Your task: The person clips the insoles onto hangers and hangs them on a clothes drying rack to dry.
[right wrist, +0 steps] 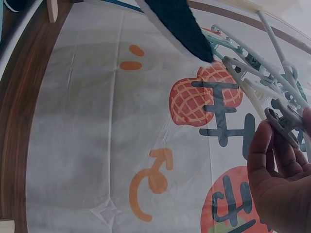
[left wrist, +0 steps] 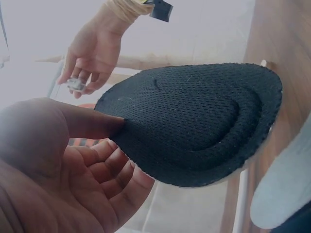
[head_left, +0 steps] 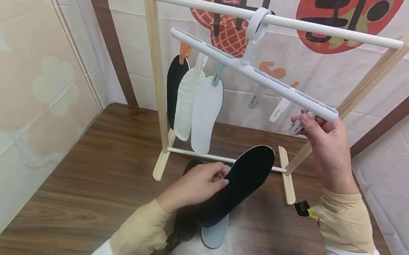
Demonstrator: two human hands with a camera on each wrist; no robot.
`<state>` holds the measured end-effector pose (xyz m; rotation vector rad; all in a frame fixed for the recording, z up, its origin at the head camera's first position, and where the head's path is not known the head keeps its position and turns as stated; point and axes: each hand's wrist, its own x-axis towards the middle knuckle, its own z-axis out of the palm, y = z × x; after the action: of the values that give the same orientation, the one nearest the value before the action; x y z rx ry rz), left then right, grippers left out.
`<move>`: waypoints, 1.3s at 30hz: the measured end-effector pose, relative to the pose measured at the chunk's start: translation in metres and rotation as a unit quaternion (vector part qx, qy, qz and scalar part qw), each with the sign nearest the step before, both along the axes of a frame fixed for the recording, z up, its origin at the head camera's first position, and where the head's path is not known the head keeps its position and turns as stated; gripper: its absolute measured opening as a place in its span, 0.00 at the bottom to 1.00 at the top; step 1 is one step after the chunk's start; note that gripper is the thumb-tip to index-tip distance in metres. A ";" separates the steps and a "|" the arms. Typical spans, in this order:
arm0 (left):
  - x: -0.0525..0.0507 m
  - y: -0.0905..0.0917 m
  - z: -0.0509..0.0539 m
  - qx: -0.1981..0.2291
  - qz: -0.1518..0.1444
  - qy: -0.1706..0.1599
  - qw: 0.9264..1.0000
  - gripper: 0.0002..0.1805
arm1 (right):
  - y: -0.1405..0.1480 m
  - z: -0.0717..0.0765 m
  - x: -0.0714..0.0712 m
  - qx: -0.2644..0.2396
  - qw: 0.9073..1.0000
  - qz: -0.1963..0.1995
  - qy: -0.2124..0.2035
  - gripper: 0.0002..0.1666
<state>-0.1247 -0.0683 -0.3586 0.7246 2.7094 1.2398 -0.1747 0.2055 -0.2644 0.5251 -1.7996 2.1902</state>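
Observation:
My left hand (head_left: 198,186) pinches a black insole (head_left: 249,177) by its edge, thumb on the dark mesh face, in front of the rack. My right hand (head_left: 329,150) grips a grey clothespin (head_left: 297,126) at the low right end of a white hanger (head_left: 229,59). The hanger tilts down to the right. From its left half hang a black insole (head_left: 173,87), a cream insole (head_left: 185,109) and a white insole (head_left: 205,115). A translucent clothespin (head_left: 257,97) and a white clothespin (head_left: 279,110) hang bare on the right half.
A rack with wooden posts (head_left: 155,65) and a white top bar (head_left: 310,29) carries the hanger. Beneath my left hand, a grey insole (head_left: 215,235) and another dark insole (head_left: 185,224) lie on the wooden table (head_left: 103,175). A printed cloth (head_left: 126,21) hangs behind.

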 end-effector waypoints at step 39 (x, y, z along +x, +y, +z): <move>-0.008 0.023 0.026 0.013 -0.022 -0.004 1.000 0.09 | -0.008 0.002 0.002 -0.024 0.999 -0.032 0.012 0.07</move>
<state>-0.1329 -0.0453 -0.3324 0.7771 2.6601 1.2670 -0.1725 0.1977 -0.2623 0.4752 -1.7240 2.1699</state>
